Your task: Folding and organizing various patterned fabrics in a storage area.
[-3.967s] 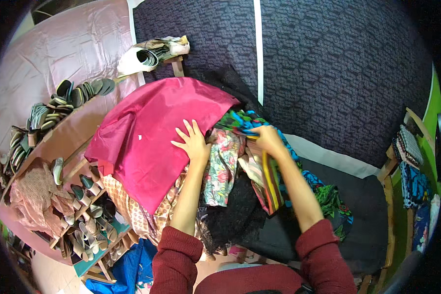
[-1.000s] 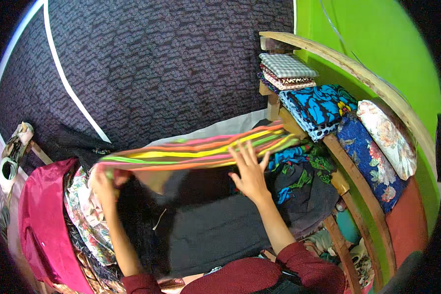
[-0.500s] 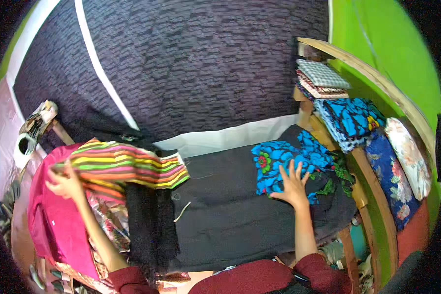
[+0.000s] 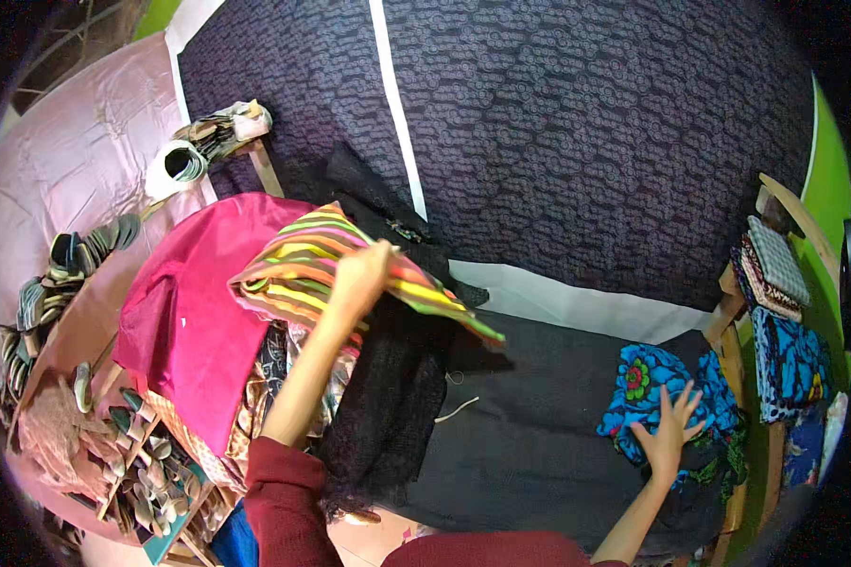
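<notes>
My left hand (image 4: 357,283) is closed on a striped cloth (image 4: 298,255) in yellow, green, orange and pink. The cloth is folded and lifted in part, its right corner hanging over the black fabric. Below it spreads a magenta cloth (image 4: 199,312) draped over a heap of fabrics. On the right, my right hand (image 4: 668,437) lies with fingers spread on a bright blue cloth (image 4: 641,402) with black patterning and a red-and-green flower. This cloth is crumpled on a dark grey covered surface (image 4: 539,425).
A black textured fabric (image 4: 388,397) hangs beside the striped cloth. Folded cloths (image 4: 775,269) sit on a wooden rack at the right. Several shoes (image 4: 156,472) stand at lower left. A dark patterned curtain (image 4: 577,142) covers the back.
My view has swung left. My left hand has closed on the striped cloth and lifted it, moving rightward across it. My right hand stays spread on the blue cloth.
</notes>
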Motion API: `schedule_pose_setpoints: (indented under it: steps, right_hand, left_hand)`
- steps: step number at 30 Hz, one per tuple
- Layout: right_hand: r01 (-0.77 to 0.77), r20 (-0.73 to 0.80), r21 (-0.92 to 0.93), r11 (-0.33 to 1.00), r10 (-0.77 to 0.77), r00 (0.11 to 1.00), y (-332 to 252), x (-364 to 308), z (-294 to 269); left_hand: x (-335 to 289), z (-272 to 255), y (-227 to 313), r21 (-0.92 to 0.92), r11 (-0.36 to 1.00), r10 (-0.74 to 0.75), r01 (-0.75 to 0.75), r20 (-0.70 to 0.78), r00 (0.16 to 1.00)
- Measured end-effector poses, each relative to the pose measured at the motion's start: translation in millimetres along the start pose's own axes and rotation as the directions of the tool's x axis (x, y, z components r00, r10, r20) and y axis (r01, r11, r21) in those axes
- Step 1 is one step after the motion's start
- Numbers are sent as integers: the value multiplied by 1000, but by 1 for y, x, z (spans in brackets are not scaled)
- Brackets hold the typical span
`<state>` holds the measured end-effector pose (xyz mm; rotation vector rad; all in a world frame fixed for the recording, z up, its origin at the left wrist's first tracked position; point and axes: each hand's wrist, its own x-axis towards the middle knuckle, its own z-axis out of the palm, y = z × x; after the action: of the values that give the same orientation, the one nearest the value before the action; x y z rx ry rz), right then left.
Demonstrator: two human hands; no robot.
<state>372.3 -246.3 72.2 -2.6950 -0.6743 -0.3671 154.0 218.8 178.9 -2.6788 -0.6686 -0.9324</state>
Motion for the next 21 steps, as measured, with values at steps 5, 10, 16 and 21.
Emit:
schedule_pose_setpoints:
  steps: [5, 10, 16, 21]
  right_hand:
    - [-246, -126, -86, 966, 234, 964, 35, -11, -5]
    - [-286, 98, 16, 958, 283, 954, 29, 3, 24]
    - [-312, -75, -8, 950, 311, 948, 41, -6, 36]
    - [-198, -373, 59, 978, 206, 905, 39, -3, 56]
  left_hand:
    - [35, -66, -85, 450, 851, -74, 273, -410, 909]
    - [-69, 11, -224, 637, 722, -209, 269, -170, 963]
    - [-59, 53, -205, 490, 831, -276, 262, -46, 960]
    - [-69, -7, -229, -418, 826, -299, 379, 246, 922]
